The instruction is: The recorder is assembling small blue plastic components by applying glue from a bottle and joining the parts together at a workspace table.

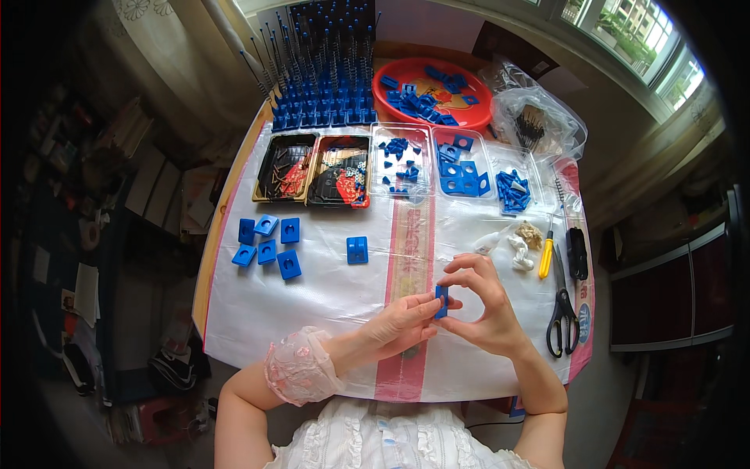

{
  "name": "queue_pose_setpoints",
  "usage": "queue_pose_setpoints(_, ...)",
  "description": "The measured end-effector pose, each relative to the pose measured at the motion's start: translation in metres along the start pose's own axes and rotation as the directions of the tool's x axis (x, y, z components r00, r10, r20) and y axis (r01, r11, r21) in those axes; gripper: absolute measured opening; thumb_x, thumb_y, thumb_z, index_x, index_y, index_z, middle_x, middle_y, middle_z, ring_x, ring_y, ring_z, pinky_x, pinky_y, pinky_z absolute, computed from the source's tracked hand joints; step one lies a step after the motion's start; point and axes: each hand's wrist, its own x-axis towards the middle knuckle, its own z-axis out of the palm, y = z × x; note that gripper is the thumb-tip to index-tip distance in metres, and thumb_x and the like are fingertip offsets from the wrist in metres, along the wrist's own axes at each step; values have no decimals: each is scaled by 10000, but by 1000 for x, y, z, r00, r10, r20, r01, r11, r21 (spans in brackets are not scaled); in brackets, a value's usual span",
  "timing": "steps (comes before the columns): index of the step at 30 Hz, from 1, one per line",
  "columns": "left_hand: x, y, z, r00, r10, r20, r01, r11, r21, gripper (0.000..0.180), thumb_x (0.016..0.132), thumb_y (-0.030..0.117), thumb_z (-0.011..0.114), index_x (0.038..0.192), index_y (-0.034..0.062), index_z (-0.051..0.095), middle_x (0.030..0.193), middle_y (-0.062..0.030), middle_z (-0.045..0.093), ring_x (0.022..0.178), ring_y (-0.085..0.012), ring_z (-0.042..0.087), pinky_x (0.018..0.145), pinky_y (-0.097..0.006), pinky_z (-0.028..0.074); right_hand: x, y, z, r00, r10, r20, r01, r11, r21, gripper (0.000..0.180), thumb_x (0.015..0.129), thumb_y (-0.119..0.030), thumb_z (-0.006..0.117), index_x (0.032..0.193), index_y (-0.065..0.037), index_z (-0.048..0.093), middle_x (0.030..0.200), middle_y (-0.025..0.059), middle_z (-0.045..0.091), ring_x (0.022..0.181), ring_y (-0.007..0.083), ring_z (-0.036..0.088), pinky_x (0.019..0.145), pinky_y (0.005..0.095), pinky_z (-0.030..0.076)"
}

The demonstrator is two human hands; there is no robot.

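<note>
Over the table's near middle, my left hand (402, 319) pinches a small blue plastic piece (441, 301) between thumb and fingers. My right hand (491, 309) grips the same piece from the right, its index finger at the top edge and thumb at the bottom. The piece is seen edge-on, so its face is hidden. A separate blue plastic block (357, 250) lies flat, up and left of my hands. Farther left sit several blue square pieces (266, 251) with round holes, in a loose group.
Along the back stand black trays (273, 148), clear trays with blue parts (465, 178), a red plate (478, 116) and upright rods with springs (320, 90). A yellow-handled screwdriver (545, 259), scissors (563, 309) and a black object (576, 254) lie at right.
</note>
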Motion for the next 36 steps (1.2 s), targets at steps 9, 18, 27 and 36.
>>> queue_pose_setpoints(9,-1,4,2,1000,-2,-3,2,1000,-14,425,960,383,604,1266,105,507,1290,-64,521,1069,-81,530,893,-269,432,-1,3,2,999,53,0,-52,994,93,467,640,-79,817,1072,-67,640,1149,86,532,1136,281,481,974,401,400)
queue_pose_setpoints(18,-1,5,2,1000,-10,5,10,1000,-14,414,958,395,600,1259,124,512,1286,-65,525,1058,-78,531,890,-270,435,-1,2,4,998,61,-2,-60,990,131,461,657,-78,812,1087,-77,647,1139,68,542,1112,238,501,860,354,464)
queue_pose_setpoints(27,0,0,-12,981,-132,144,139,989,-39,613,926,647,453,1169,91,534,1200,-62,566,981,-107,538,824,-257,433,-1,10,6,984,-2,-176,9,999,40,472,651,-80,830,1084,-68,645,1105,85,573,1015,227,549,749,323,475)
queue_pose_setpoints(36,-44,79,25,909,406,-92,115,-33,993,238,964,259,604,930,24,595,736,-98,643,659,-189,628,600,-307,487,-2,24,19,977,48,-208,-55,998,-27,480,638,-71,852,1068,-49,638,1075,97,569,978,233,545,730,318,469)
